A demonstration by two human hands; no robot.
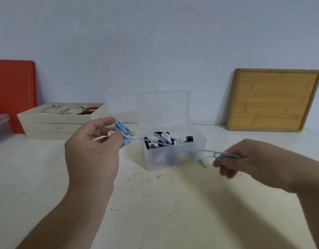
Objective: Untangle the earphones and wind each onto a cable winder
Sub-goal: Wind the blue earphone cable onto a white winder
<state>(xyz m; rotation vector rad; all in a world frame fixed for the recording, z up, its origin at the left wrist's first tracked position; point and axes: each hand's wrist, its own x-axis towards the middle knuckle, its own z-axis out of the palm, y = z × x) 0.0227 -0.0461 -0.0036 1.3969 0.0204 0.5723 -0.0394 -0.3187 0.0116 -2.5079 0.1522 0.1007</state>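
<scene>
- No writing, label, brand, number or sign can be read anywhere here.
- The clear plastic box (174,155) near the middle of the table shows no lettering on its walls or raised lid.
- The wooden board (273,99) and red board (13,94) at the back edge show plain faces.

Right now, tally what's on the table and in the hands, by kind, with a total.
Hands: 2, left and right
Blue earphone cable, held between both hands: 1
Clear plastic box, lid open: 1
Stacked cream trays: 3
Wooden board leaning on wall: 1
Red board: 1
Total: 9
</scene>
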